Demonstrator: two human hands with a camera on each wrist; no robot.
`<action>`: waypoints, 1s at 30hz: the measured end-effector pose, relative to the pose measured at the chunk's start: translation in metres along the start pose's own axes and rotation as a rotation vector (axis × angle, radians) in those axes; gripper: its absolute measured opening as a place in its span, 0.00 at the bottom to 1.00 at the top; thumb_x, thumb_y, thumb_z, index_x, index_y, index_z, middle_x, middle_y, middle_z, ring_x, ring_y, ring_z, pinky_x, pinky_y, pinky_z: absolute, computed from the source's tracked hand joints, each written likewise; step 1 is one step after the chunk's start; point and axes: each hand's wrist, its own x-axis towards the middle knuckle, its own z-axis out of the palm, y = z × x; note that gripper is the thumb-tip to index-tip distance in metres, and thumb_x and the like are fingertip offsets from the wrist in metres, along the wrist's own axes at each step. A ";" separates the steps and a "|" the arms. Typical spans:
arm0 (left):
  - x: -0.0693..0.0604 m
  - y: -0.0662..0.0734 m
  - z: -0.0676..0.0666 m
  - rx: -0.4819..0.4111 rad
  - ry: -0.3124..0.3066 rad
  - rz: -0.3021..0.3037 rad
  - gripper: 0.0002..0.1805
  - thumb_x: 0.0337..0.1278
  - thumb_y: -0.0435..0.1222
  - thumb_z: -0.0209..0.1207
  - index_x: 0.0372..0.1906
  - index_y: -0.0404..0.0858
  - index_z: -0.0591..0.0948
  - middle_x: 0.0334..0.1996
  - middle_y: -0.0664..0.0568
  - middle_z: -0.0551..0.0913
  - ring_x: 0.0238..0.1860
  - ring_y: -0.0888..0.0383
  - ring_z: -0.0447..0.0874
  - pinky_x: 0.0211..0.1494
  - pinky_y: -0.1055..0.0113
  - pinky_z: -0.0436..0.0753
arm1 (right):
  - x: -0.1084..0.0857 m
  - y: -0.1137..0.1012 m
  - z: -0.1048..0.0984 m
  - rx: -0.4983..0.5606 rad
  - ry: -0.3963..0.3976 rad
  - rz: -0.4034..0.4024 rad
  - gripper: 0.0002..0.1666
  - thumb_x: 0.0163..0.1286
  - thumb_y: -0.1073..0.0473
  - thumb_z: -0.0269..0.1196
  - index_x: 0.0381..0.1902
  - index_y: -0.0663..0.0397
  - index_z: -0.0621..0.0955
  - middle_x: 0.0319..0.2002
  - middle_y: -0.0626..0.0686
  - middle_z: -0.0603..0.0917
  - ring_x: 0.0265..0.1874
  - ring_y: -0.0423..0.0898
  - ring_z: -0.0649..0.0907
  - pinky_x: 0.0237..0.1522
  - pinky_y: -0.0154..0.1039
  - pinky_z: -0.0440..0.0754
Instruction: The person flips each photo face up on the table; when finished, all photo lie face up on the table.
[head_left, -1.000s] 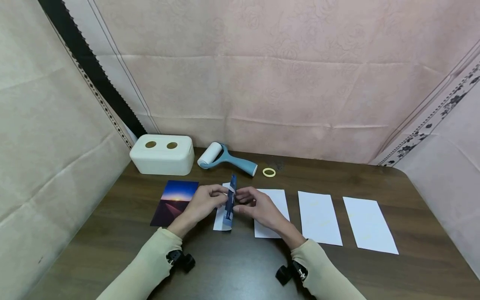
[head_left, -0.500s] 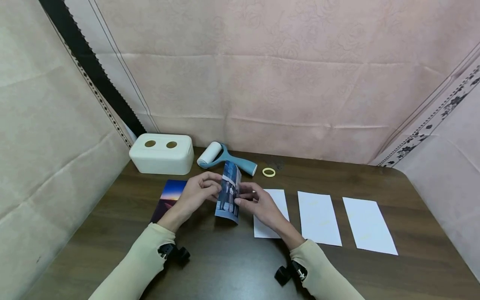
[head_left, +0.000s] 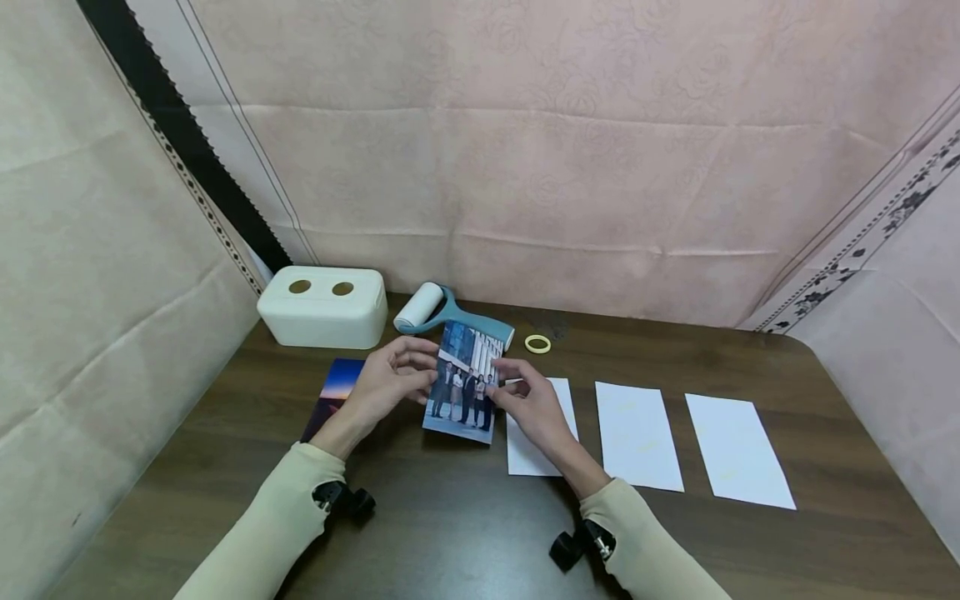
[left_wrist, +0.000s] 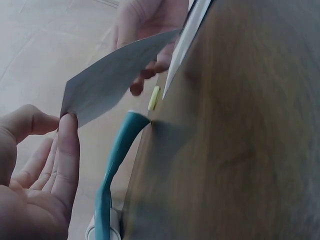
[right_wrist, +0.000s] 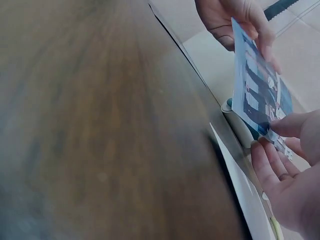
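Observation:
A photo print (head_left: 463, 387) of several standing people under blue tones is held up over the table, face toward the head camera. My left hand (head_left: 386, 385) pinches its left edge between thumb and fingers. At the opposite edge, my right hand (head_left: 534, 406) pinches it too. The left wrist view catches the pale back of the photo print (left_wrist: 115, 77), while its picture side faces the right wrist camera. A second photo print (head_left: 341, 387) with a sunset lies on the table, partly behind my left hand and forearm.
Three white sheets (head_left: 640, 437) lie in a row at the right, the nearest partly under my right hand. A white box with two holes (head_left: 324, 310), a blue-handled lint roller (head_left: 457, 317) and a yellow tape ring (head_left: 537, 344) stand along the back.
The photo print has turned from edge-on to face the head camera and has lifted slightly off the table. My left hand has shifted left and away from me; the right hand moved little.

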 end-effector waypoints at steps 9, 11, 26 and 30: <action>0.000 -0.004 -0.005 0.133 -0.044 -0.024 0.20 0.64 0.26 0.66 0.61 0.35 0.83 0.51 0.40 0.83 0.38 0.47 0.86 0.39 0.57 0.90 | 0.000 0.002 0.002 -0.002 0.027 0.013 0.24 0.70 0.63 0.74 0.62 0.48 0.84 0.50 0.53 0.85 0.43 0.48 0.85 0.42 0.41 0.84; 0.001 -0.006 -0.006 0.158 -0.039 -0.026 0.19 0.65 0.26 0.67 0.59 0.35 0.83 0.51 0.40 0.83 0.38 0.47 0.86 0.39 0.57 0.90 | 0.000 0.002 0.003 -0.004 0.025 0.010 0.24 0.69 0.63 0.74 0.62 0.48 0.84 0.49 0.52 0.85 0.42 0.48 0.85 0.41 0.40 0.84; 0.005 -0.015 -0.022 0.207 -0.129 -0.021 0.17 0.65 0.23 0.67 0.57 0.27 0.84 0.45 0.37 0.84 0.40 0.48 0.88 0.40 0.59 0.90 | -0.002 0.004 0.006 -0.026 -0.046 -0.003 0.22 0.69 0.64 0.74 0.60 0.52 0.85 0.47 0.53 0.85 0.42 0.47 0.86 0.39 0.39 0.84; 0.005 -0.018 -0.024 0.227 -0.146 -0.020 0.16 0.62 0.22 0.68 0.54 0.26 0.84 0.42 0.39 0.86 0.38 0.50 0.88 0.40 0.59 0.89 | -0.002 0.003 0.007 -0.069 -0.069 -0.019 0.22 0.69 0.65 0.74 0.60 0.54 0.85 0.46 0.53 0.85 0.40 0.46 0.85 0.39 0.38 0.83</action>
